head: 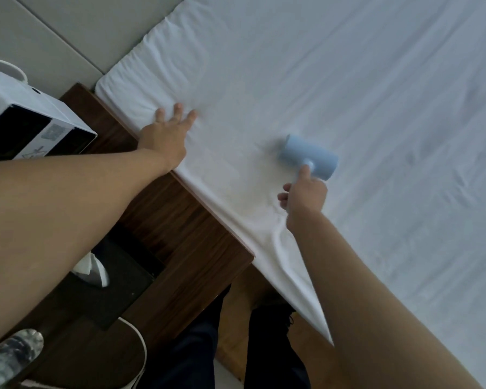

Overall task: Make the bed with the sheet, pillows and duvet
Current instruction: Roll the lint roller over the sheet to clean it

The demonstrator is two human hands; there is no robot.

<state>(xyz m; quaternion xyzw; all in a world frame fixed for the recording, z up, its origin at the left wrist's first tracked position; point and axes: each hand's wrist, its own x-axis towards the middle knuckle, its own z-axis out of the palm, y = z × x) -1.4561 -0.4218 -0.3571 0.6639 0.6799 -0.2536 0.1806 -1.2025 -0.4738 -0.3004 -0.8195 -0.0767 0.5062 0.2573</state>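
While left hand (163, 136) presses sheet (348, 94) flat, right hand (306, 196) grips lint roller (307, 156), drum lying crosswise.

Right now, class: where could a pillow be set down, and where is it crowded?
Free: the sheet beyond the blue roller, toward the headboard. Crowded: the nightstand, with its white box and tissue box.

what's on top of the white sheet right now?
On the sheet: the left hand pressing flat near the edge, and a blue lint roller held by the right hand. No pillows or duvet in view. The mattress beneath is fully covered.
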